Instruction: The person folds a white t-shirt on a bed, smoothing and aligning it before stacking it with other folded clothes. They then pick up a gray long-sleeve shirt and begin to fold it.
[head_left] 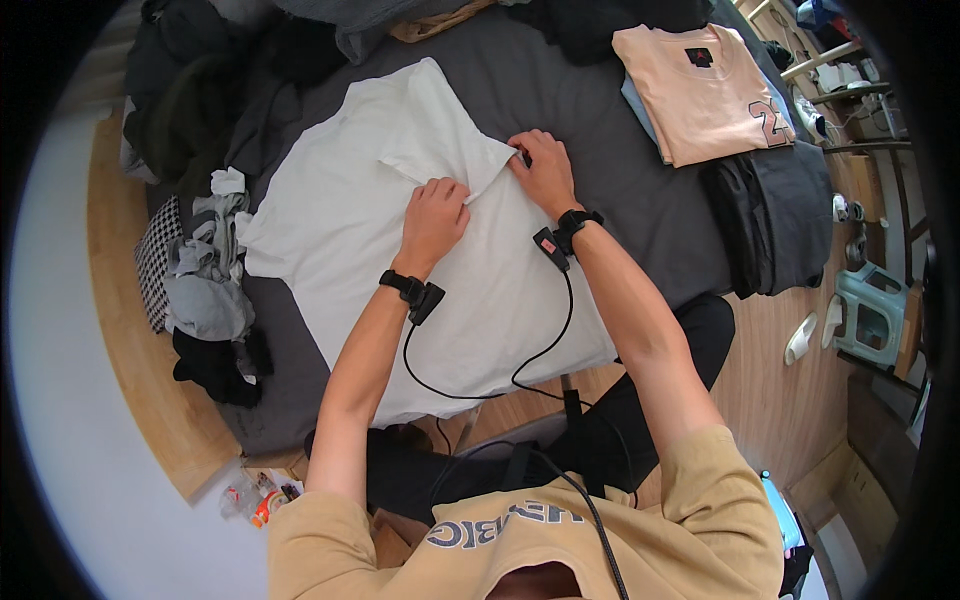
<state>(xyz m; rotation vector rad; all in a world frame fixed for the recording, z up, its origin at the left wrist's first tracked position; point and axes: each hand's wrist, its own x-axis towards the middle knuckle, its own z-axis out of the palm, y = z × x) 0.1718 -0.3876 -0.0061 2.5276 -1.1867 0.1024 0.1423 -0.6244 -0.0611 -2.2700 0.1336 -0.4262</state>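
A white T-shirt (350, 230) lies spread on a dark grey bed sheet, its lower edge hanging toward my lap. My right hand (545, 172) pinches the corner of its right sleeve, fingers closed on the cloth. Just left of it, my left hand (434, 218) grips a fold of the same shirt near the sleeve's underside, fingertips pressed together. Between the two hands the sleeve fabric is lifted into a crease. Each wrist wears a black strap with a small cabled device.
Folded clothes lie at the right: a peach T-shirt (680, 105) over something light blue, and dark trousers (775, 220) below. Left are grey socks (210, 250), a checked cloth (155, 265) and dark garments (200, 100). A teal stool (872, 312) and slippers (800, 338) stand on the wooden floor.
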